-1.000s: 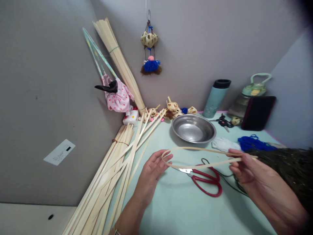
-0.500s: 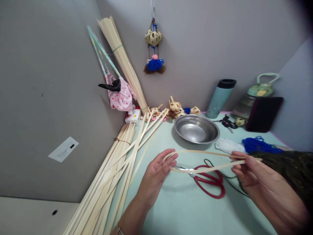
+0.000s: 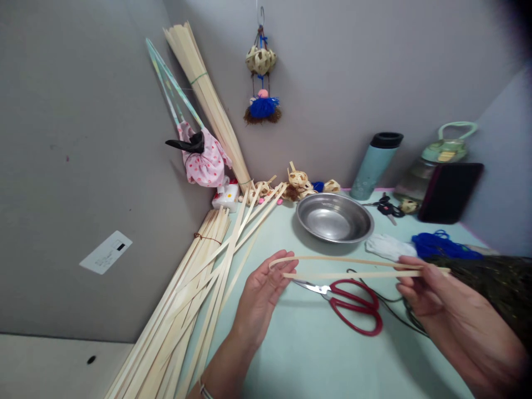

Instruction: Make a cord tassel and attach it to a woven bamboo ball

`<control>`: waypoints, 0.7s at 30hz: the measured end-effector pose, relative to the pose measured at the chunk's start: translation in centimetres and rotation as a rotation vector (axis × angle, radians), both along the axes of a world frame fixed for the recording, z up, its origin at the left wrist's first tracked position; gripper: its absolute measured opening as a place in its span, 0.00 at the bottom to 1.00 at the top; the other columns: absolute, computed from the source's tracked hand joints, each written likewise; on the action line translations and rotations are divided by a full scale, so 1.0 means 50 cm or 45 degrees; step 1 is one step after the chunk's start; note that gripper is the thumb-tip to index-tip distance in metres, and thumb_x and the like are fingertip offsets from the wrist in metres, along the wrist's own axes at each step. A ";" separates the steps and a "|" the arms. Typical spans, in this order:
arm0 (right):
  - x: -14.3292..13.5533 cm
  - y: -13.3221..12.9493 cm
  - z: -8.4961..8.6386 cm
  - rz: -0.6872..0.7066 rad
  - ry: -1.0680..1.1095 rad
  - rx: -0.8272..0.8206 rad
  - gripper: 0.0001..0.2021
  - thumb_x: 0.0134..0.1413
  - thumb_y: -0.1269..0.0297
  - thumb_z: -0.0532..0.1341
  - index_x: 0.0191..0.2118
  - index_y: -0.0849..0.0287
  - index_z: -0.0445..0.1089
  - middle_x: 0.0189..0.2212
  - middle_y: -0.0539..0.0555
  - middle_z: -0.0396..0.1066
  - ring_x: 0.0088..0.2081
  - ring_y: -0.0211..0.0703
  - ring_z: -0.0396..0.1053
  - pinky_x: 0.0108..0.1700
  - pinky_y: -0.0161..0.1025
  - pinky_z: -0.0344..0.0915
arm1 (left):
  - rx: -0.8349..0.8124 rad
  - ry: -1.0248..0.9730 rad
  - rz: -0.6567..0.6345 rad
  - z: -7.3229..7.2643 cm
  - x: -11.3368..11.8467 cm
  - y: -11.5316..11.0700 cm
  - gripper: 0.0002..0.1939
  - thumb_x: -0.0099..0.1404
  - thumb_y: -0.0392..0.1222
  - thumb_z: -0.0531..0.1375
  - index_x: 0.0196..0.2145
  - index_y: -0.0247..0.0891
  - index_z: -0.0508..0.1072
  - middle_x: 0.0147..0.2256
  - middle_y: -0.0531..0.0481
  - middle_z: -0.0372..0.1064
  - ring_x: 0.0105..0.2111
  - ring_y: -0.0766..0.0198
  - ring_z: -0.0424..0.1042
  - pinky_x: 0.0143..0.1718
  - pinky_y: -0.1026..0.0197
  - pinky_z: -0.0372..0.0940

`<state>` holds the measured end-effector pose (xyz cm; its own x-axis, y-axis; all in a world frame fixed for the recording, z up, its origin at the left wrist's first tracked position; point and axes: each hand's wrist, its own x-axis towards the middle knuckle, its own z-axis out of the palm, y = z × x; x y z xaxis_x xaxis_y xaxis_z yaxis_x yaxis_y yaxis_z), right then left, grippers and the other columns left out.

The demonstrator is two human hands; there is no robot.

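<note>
A thin pale strip (image 3: pixel 344 259) is bent into a long narrow loop between my two hands, above the table. My left hand (image 3: pixel 264 291) has its fingers closed round the bent end of the loop. On the other side, my right hand (image 3: pixel 432 288) pinches the two ends of the strip together between thumb and fingers, with the tips sticking out a little. Below the loop, red-handled scissors (image 3: pixel 355 306) lie on the pale green table (image 3: pixel 307 354), their blades pointing at my left hand.
Long flat strips (image 3: pixel 178 310) lie at the left, some crossing. A metal bowl (image 3: pixel 334 219) stands behind my hands. Farther back are a blue tumbler (image 3: pixel 376 166), a phone (image 3: pixel 451 194) and small woven balls (image 3: pixel 298 178). Blue yarn (image 3: pixel 443 245) and dark fibre (image 3: pixel 477 282) lie at the right.
My left hand has moved slightly left and its fingers have closed more on the bend. The loop is now longer and narrower. My right hand has shifted slightly right.
</note>
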<state>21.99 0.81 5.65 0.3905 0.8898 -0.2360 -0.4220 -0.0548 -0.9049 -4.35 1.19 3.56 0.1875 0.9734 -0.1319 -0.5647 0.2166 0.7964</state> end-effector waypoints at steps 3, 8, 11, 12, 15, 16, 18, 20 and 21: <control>-0.005 0.000 0.004 -0.007 0.005 -0.006 0.24 0.28 0.54 0.80 0.35 0.60 0.81 0.29 0.49 0.75 0.25 0.32 0.71 0.29 0.20 0.73 | -0.003 0.000 0.039 -0.002 0.001 0.001 0.19 0.67 0.44 0.63 0.54 0.40 0.74 0.59 0.41 0.69 0.59 0.53 0.68 0.62 0.55 0.60; -0.006 -0.004 0.005 -0.015 0.006 -0.011 0.24 0.26 0.54 0.80 0.33 0.60 0.81 0.26 0.50 0.74 0.25 0.33 0.71 0.28 0.20 0.73 | -0.005 -0.008 0.110 -0.004 0.005 0.002 0.17 0.66 0.44 0.64 0.52 0.36 0.76 0.56 0.40 0.71 0.56 0.54 0.71 0.58 0.56 0.65; 0.000 -0.004 0.000 -0.002 -0.002 -0.023 0.23 0.27 0.54 0.80 0.33 0.60 0.80 0.27 0.50 0.74 0.25 0.33 0.71 0.28 0.20 0.74 | -0.023 -0.032 0.153 -0.008 0.006 0.003 0.15 0.66 0.44 0.65 0.48 0.35 0.77 0.52 0.40 0.75 0.51 0.56 0.75 0.57 0.55 0.66; 0.003 -0.004 -0.001 0.002 -0.010 -0.026 0.23 0.28 0.54 0.79 0.33 0.60 0.80 0.27 0.50 0.75 0.25 0.34 0.71 0.28 0.21 0.73 | -0.031 -0.048 0.170 -0.009 0.005 0.004 0.14 0.65 0.44 0.65 0.46 0.34 0.78 0.49 0.40 0.77 0.49 0.57 0.76 0.56 0.55 0.67; 0.008 -0.005 -0.007 0.031 -0.059 -0.023 0.20 0.30 0.56 0.79 0.33 0.60 0.80 0.27 0.51 0.75 0.26 0.34 0.71 0.29 0.21 0.73 | -0.066 -0.105 0.245 -0.014 -0.002 0.008 0.12 0.63 0.45 0.67 0.39 0.34 0.79 0.41 0.43 0.79 0.42 0.59 0.79 0.52 0.54 0.70; 0.008 -0.005 -0.010 0.039 -0.076 -0.025 0.20 0.29 0.57 0.79 0.32 0.60 0.80 0.27 0.51 0.75 0.26 0.35 0.71 0.29 0.22 0.73 | -0.086 -0.126 0.276 -0.015 -0.005 0.010 0.12 0.62 0.46 0.68 0.39 0.34 0.78 0.40 0.43 0.79 0.42 0.58 0.79 0.52 0.54 0.70; 0.004 -0.008 -0.016 0.084 -0.099 -0.053 0.19 0.28 0.58 0.79 0.30 0.59 0.80 0.25 0.52 0.75 0.26 0.36 0.72 0.29 0.23 0.73 | -0.130 -0.176 0.330 -0.016 -0.009 0.014 0.16 0.60 0.48 0.69 0.41 0.35 0.78 0.42 0.43 0.79 0.44 0.56 0.79 0.53 0.53 0.70; -0.005 -0.013 -0.020 0.220 -0.123 -0.110 0.18 0.29 0.59 0.79 0.30 0.58 0.79 0.23 0.52 0.75 0.26 0.38 0.72 0.29 0.26 0.73 | -0.162 -0.221 0.344 -0.017 -0.012 0.018 0.20 0.59 0.50 0.69 0.44 0.36 0.77 0.45 0.42 0.78 0.47 0.54 0.78 0.54 0.52 0.69; -0.010 -0.015 -0.019 0.322 -0.149 -0.131 0.17 0.31 0.58 0.79 0.30 0.58 0.79 0.22 0.52 0.74 0.26 0.39 0.72 0.28 0.27 0.72 | -0.169 -0.239 0.334 -0.017 -0.013 0.020 0.20 0.59 0.51 0.69 0.45 0.36 0.77 0.45 0.43 0.78 0.48 0.54 0.77 0.54 0.52 0.69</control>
<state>21.49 0.06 4.68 0.1891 0.9361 -0.2966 -0.2760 -0.2392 -0.9309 -5.00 2.19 2.70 -0.0340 0.9683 -0.2474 -0.7488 0.1392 0.6480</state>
